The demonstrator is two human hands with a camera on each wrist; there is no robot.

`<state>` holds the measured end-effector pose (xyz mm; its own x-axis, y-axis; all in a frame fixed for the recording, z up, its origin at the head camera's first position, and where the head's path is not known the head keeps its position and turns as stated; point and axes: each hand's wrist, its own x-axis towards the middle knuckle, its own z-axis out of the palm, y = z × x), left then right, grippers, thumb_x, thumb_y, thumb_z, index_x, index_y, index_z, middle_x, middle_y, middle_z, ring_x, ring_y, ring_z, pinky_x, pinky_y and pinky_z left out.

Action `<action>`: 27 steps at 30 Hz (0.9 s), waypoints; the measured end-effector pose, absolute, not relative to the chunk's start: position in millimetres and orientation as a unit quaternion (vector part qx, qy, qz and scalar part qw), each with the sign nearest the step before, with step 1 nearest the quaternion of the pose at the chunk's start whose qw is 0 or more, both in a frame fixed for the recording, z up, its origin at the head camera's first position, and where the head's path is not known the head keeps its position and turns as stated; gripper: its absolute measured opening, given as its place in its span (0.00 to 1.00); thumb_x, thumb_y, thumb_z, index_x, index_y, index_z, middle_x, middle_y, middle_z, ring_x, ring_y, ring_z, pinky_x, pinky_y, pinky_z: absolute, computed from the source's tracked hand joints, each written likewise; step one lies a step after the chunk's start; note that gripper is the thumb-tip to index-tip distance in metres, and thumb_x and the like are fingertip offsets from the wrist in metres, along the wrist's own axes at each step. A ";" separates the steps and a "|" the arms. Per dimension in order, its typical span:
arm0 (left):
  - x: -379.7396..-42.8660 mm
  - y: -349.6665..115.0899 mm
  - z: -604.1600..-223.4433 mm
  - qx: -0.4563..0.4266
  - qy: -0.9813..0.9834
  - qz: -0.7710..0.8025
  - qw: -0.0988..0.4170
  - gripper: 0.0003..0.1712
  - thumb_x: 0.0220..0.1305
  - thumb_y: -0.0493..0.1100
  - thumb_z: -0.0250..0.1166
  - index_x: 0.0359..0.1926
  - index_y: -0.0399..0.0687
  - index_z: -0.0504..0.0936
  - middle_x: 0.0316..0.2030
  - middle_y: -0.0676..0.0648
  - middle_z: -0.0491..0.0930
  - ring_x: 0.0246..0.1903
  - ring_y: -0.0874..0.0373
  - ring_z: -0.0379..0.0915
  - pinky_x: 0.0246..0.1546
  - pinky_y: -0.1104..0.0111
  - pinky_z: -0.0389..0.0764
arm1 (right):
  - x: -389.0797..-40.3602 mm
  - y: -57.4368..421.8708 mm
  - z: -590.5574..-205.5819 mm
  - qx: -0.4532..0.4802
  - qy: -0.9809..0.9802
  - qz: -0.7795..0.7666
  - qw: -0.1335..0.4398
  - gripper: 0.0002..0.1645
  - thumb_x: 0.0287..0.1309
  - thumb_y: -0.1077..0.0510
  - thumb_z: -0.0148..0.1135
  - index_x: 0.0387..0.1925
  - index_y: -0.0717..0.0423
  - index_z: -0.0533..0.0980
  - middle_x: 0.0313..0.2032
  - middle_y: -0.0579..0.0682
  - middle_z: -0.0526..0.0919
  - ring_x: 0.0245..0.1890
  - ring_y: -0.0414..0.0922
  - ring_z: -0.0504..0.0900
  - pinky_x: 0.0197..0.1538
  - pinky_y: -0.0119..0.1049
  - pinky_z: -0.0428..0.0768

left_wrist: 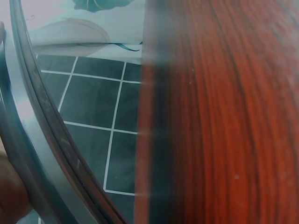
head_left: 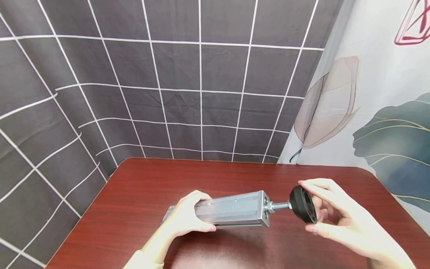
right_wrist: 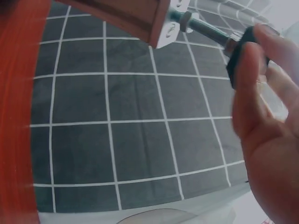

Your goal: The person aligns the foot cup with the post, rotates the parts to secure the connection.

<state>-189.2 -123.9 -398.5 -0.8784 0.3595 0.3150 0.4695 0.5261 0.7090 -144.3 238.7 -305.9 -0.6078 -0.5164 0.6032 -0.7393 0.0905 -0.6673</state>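
Observation:
My left hand point(head_left: 184, 218) grips a silver-grey pneumatic cylinder point(head_left: 231, 209) around its body, holding it slightly tilted over the table. From the square end plate a threaded rod point(head_left: 280, 206) with a hex nut point(head_left: 270, 206) sticks out to the right. A black cup-shaped foot point(head_left: 299, 203) sits on the rod's end, its hollow side facing right. My right hand point(head_left: 346, 224) pinches the foot's rim between thumb and fingers. In the right wrist view the fingers point(right_wrist: 250, 70) cover much of the foot point(right_wrist: 232, 70). The left wrist view shows only the cylinder's long side point(left_wrist: 28, 121).
A reddish-brown wooden table point(head_left: 134, 186) with rounded far corners lies under both hands. Behind and to the left hangs a dark grey cloth point(head_left: 221, 67) with white grid lines. On the right is a white curtain point(head_left: 376, 67) with leaf prints.

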 end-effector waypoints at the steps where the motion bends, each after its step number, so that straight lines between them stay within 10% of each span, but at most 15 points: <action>1: -188.9 -123.8 -398.5 -0.236 -0.872 -0.423 0.065 0.34 0.28 0.57 0.80 0.43 0.63 0.78 0.37 0.67 0.74 0.38 0.68 0.70 0.42 0.68 0.73 | -145.9 237.1 -307.3 0.413 -0.745 0.507 0.134 0.53 0.26 0.80 0.70 0.62 0.70 0.62 0.50 0.51 0.67 0.27 0.36 0.74 0.21 0.27 0.71; 6: -188.0 -122.3 -399.5 -0.219 -0.880 -0.418 0.061 0.35 0.28 0.57 0.80 0.43 0.63 0.78 0.37 0.67 0.73 0.38 0.67 0.70 0.42 0.68 0.73 | -145.2 227.1 -308.8 0.298 -0.811 0.464 0.197 0.50 0.20 0.75 0.76 0.56 0.61 0.71 0.31 0.42 0.70 0.21 0.37 0.67 0.18 0.30 0.64; 13: -191.7 -122.7 -401.4 -0.226 -0.876 -0.422 0.060 0.35 0.28 0.57 0.80 0.43 0.63 0.77 0.37 0.68 0.73 0.38 0.68 0.70 0.42 0.69 0.73 | -142.9 240.6 -305.4 0.412 -0.752 0.510 0.063 0.55 0.35 0.82 0.65 0.67 0.68 0.52 0.53 0.49 0.71 0.32 0.40 0.77 0.24 0.32 0.73; 22: -190.0 -122.3 -398.8 -0.221 -0.878 -0.421 0.056 0.35 0.28 0.58 0.80 0.44 0.63 0.77 0.37 0.67 0.73 0.38 0.67 0.70 0.43 0.68 0.73 | -143.5 226.9 -311.0 0.262 -0.828 0.458 0.189 0.46 0.24 0.73 0.76 0.54 0.57 0.73 0.32 0.41 0.77 0.22 0.37 0.72 0.21 0.30 0.68; 27: -190.0 -122.6 -398.6 -0.220 -0.876 -0.425 0.057 0.35 0.28 0.57 0.80 0.43 0.63 0.78 0.37 0.67 0.74 0.38 0.67 0.70 0.43 0.68 0.73 | -143.3 231.5 -307.7 0.362 -0.747 0.545 0.117 0.52 0.31 0.82 0.67 0.63 0.69 0.60 0.38 0.48 0.76 0.27 0.41 0.76 0.25 0.31 0.74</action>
